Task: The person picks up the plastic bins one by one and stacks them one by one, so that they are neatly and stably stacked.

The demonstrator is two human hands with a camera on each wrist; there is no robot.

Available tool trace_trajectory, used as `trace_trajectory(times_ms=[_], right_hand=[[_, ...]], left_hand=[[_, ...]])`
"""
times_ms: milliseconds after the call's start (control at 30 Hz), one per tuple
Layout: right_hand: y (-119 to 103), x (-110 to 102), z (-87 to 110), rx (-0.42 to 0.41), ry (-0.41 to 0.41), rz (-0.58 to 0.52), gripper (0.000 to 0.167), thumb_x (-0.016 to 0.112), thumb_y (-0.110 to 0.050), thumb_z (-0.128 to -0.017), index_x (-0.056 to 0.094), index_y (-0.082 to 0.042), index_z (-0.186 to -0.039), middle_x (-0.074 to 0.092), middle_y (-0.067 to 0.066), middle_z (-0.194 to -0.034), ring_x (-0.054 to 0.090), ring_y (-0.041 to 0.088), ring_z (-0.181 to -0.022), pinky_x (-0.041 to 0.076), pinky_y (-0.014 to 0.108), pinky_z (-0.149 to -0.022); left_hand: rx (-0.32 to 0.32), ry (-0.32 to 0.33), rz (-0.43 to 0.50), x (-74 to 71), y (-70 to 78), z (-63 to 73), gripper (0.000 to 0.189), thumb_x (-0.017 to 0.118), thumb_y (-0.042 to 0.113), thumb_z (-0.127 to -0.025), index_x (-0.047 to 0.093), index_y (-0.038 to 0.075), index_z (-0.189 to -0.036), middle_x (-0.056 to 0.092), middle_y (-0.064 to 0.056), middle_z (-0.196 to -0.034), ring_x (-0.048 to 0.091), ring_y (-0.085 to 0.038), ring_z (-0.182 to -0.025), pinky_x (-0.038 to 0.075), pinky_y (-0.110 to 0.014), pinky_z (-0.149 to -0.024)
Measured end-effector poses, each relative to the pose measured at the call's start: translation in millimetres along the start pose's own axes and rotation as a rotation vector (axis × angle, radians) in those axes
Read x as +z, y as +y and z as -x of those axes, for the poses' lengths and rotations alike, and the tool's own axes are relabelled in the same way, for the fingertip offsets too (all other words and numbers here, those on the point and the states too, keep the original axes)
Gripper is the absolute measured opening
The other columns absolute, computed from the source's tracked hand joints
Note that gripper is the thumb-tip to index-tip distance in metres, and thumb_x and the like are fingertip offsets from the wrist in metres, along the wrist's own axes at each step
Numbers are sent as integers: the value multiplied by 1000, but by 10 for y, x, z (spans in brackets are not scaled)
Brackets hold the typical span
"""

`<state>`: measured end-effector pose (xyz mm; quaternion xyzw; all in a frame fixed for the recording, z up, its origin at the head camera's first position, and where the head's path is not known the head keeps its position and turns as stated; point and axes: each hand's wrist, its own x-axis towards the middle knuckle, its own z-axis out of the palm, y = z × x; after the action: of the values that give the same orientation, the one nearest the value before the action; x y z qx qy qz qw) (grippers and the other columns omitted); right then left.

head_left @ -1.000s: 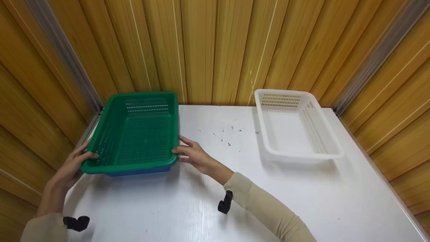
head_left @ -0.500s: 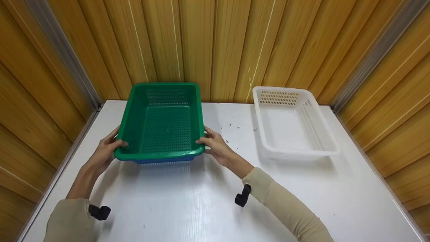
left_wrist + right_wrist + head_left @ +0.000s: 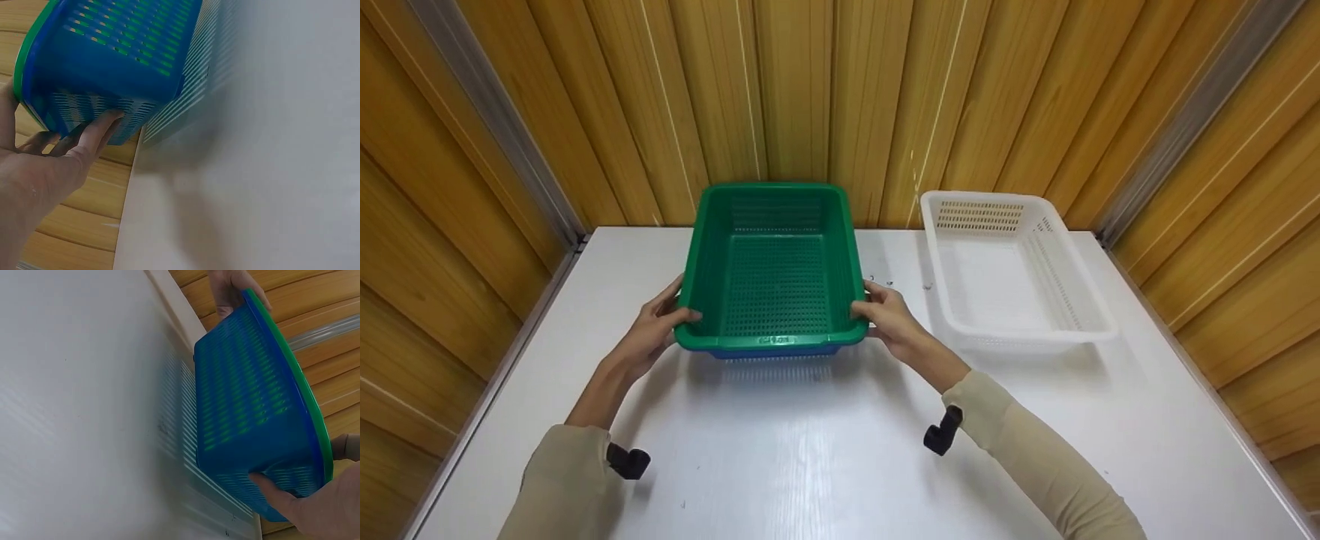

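A green plastic basket (image 3: 776, 285) sits nested inside a blue basket (image 3: 777, 352), whose slotted walls show clearly in the left wrist view as the blue basket (image 3: 112, 56). My left hand (image 3: 652, 330) grips the pair at the near left corner, thumb over the green rim and fingers under it along the blue side. At the near right corner my right hand (image 3: 892, 319) holds the rims in the same way. In the right wrist view the blue basket (image 3: 242, 394) has its base close above the white table; whether it touches is hard to tell.
A white slotted basket (image 3: 1012, 277) stands on the white table (image 3: 780, 457) at the back right, a short way from my right hand. Wood-patterned panels (image 3: 795, 97) rise behind the table and on both sides. Small dark marks dot the tabletop.
Both hands have carried the nested green and blue baskets to the right, from the table's left edge towards its middle. The white basket has stayed in place.
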<state>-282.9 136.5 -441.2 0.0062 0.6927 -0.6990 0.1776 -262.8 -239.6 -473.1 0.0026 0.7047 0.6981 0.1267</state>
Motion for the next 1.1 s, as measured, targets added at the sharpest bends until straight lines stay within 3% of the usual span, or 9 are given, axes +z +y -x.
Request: trace_trajectory(times_ms=[367, 667, 867, 1100], right_hand=[[57, -300, 56, 11, 28, -46, 72, 47, 6, -91, 26, 3, -159, 40, 28, -157, 41, 41, -146, 39, 56, -118], [28, -389, 58, -6, -28, -3, 72, 44, 5, -93, 20, 2, -161, 38, 28, -158, 39, 41, -148, 39, 56, -118], [-12, -420, 17, 26, -98, 39, 75, 43, 4, -96, 9, 2, -162, 29, 26, -164, 32, 40, -152, 33, 57, -121], [-72, -491, 51, 45, -113, 48, 78, 48, 4, -98, 5, -2, -164, 23, 23, -168, 29, 38, -154, 29, 54, -124]], left_hand=[[4, -69, -5, 274, -120, -258, 86, 62, 16, -98, 10, 29, -166, 18, -13, -171, 20, -35, -158, 27, -60, -124], [-15, -94, 13, 309, -146, -345, 86, 62, 17, -99, 9, 31, -166, 16, -12, -172, 17, -33, -159, 24, -57, -126], [-41, -85, -92, 284, -56, -335, 88, 65, 23, -98, 9, 31, -166, 22, -15, -170, 25, -36, -156, 30, -58, -123], [-29, -17, -279, 356, 147, -349, 85, 66, 24, -97, 16, 14, -165, 31, -20, -166, 37, -39, -150, 36, -55, -121]])
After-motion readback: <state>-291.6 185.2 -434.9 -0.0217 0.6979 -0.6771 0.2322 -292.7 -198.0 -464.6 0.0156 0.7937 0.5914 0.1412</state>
